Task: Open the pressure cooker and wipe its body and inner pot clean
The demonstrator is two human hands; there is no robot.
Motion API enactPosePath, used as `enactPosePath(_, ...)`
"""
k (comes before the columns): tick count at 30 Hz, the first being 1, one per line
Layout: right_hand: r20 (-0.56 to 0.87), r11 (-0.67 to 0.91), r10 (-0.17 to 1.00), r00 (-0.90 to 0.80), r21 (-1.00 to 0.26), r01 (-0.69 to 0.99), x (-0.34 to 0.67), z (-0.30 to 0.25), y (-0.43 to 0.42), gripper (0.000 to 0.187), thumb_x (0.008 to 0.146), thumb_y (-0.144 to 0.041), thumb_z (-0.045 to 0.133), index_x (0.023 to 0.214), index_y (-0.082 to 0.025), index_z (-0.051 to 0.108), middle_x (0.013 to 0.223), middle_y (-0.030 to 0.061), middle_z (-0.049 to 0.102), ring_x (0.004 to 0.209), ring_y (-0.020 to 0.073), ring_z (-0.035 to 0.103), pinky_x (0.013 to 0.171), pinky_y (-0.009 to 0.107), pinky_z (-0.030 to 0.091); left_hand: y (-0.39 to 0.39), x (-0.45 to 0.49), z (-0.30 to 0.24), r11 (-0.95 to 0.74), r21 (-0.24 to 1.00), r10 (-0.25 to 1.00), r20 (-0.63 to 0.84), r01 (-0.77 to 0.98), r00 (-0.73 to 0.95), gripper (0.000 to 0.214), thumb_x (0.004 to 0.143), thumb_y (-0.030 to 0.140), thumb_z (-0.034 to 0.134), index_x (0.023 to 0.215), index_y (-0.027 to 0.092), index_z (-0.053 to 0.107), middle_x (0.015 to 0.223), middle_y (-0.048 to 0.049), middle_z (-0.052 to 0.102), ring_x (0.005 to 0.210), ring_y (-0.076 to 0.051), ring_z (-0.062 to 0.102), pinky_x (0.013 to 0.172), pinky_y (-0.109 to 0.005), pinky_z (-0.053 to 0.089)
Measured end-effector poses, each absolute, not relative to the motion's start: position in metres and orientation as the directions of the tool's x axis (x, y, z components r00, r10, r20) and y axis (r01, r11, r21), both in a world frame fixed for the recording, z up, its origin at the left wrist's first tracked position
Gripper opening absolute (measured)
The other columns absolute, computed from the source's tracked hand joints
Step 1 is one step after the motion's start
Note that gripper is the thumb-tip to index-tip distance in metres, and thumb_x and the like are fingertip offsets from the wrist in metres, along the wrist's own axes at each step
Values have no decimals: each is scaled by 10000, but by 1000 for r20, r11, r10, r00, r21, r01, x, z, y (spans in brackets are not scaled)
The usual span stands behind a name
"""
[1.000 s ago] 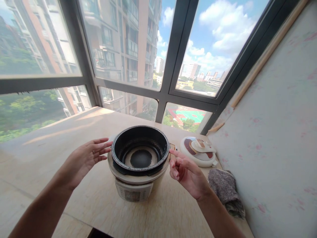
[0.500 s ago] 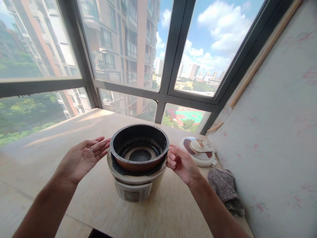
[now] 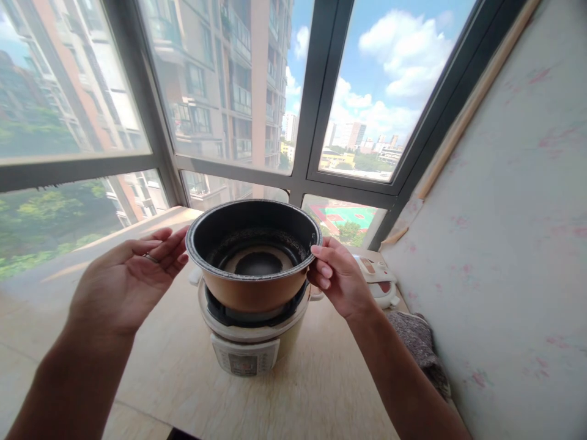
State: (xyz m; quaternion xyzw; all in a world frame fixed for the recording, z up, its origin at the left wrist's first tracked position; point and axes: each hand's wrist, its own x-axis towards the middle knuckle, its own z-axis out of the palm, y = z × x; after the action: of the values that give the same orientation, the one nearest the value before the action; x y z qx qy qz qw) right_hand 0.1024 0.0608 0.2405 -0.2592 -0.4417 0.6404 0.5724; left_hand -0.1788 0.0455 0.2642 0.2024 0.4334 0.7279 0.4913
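Note:
A round inner pot [image 3: 254, 290], black inside with a worn rim and copper-brown outside, is raised level above the electric pressure cooker [image 3: 247, 354]. Its base still hides part of the cooker's dark opening. My left hand [image 3: 131, 275], palm turned up and wearing a ring, supports the pot's left side with long, nearly straight fingers at the rim. On the right edge, my right hand [image 3: 339, 275] grips the pot, thumb at the rim and fingers curled below it. The control panel on the cooker's front faces me.
Behind my right hand lies the white and brown cooker lid [image 3: 383, 284], partly hidden. A grey-brown cloth [image 3: 417, 342] rests beside the patterned wall [image 3: 504, 275]. Windows stand behind the marbled countertop [image 3: 302, 397].
The inner pot has risen out of the cooker and come closer to me. Both hands have moved up with it, the left also outward. The cooker stays in place.

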Motion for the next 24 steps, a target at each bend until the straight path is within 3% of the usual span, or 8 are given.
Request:
enactPosePath(8,275,196,957,-89,-843,-501,138,254,32,239,759,-222,738,738,-203,501,381,-147,367,293,14,225,327,112,235,24,-140,280,-217,749,949,13,-626,-314,236,735,77,509,794,186,710,911,-84,789,931,-236,742,695,-319,640)
enactPosePath(15,262,271,961,86,-842,-465,194,254,-6,57,767,-204,700,792,-177,657,346,-156,260,264,3,99,273,77,206,11,-89,277,-51,727,989,-60,-685,-138,152,690,132,578,708,154,728,911,-102,789,801,-193,726,655,-253,596)
enactPosePath(24,202,322,924,323,-867,-380,248,240,-57,182,720,-251,770,870,-155,733,318,-151,188,270,-6,32,259,80,169,2,-38,263,122,729,991,-51,-673,125,68,688,178,671,707,140,724,1112,-137,754,852,-193,695,644,-228,534)
